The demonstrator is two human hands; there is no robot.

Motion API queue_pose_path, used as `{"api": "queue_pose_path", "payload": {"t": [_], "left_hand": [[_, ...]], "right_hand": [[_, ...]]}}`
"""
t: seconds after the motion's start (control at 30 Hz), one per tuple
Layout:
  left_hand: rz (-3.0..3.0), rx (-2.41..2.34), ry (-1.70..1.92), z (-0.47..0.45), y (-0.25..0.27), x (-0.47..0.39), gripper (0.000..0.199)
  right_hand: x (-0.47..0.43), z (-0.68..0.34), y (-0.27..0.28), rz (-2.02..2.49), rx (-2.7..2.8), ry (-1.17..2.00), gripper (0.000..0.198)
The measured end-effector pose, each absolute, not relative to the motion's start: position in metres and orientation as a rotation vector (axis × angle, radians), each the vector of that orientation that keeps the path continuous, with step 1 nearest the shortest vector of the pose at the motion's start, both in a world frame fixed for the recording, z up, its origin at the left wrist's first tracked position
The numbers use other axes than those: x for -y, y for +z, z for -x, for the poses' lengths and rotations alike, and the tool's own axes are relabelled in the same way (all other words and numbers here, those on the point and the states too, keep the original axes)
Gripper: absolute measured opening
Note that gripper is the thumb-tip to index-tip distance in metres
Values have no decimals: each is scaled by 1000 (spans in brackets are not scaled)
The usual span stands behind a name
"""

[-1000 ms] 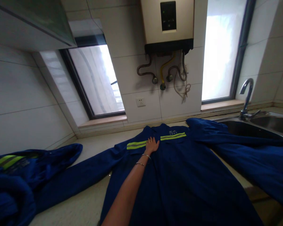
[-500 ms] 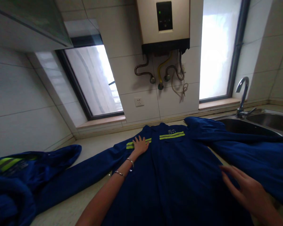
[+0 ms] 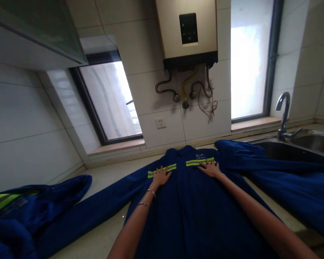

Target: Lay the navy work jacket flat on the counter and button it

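Note:
A dark blue work jacket with yellow-green reflective chest strips lies spread face up on the counter, collar toward the wall. My left hand, with two bracelets on its wrist, rests flat on the jacket's left chest, fingers spread at the strip. On the other chest side my right hand lies with fingers apart, touching the strip just below the small printed lettering. One sleeve stretches out to the left across the counter. Neither hand grips the cloth.
Another blue garment with a reflective strip lies bunched at the left. More blue cloth covers the counter at the right, beside the sink and tap. A water heater hangs on the wall above.
My right hand has moved from the jacket's lower right side up to its chest strip and now lies flat. My left hand stays on its chest strip. The view has tilted slightly upward.

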State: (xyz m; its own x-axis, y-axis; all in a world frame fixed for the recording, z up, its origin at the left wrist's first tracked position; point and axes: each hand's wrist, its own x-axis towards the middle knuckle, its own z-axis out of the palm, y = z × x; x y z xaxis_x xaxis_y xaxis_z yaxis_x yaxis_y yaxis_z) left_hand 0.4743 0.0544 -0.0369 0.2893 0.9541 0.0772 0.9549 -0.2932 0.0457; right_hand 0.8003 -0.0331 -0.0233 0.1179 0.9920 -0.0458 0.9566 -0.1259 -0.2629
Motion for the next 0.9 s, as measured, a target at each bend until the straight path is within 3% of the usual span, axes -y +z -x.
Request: {"api": "queue_pose_path", "payload": {"t": [0.27,0.4,0.5,0.67,0.8,0.9], "left_hand": [[2484,1739,-136,-488,-30,-69,63],[2490,1585,-163,-491,-26,-48,55],[2534,1617,-81,-484,-26,-29,60],[2659,1703,80,-464,-32,-2,72],[2641,1681,-43,-457,-39,12,68],[2623,1689,-93,-458,-39,19,66]], "right_hand": [[14,-807,-13,2212,2030,239,68],[19,-807,11,2226,2072,267,65],[38,-792,38,2225,2088,229,61],[144,-726,59,2013,2151,56,35],[267,-672,26,1610,2395,165,21],[324,-653,-8,1530,2464,192,31]]}}
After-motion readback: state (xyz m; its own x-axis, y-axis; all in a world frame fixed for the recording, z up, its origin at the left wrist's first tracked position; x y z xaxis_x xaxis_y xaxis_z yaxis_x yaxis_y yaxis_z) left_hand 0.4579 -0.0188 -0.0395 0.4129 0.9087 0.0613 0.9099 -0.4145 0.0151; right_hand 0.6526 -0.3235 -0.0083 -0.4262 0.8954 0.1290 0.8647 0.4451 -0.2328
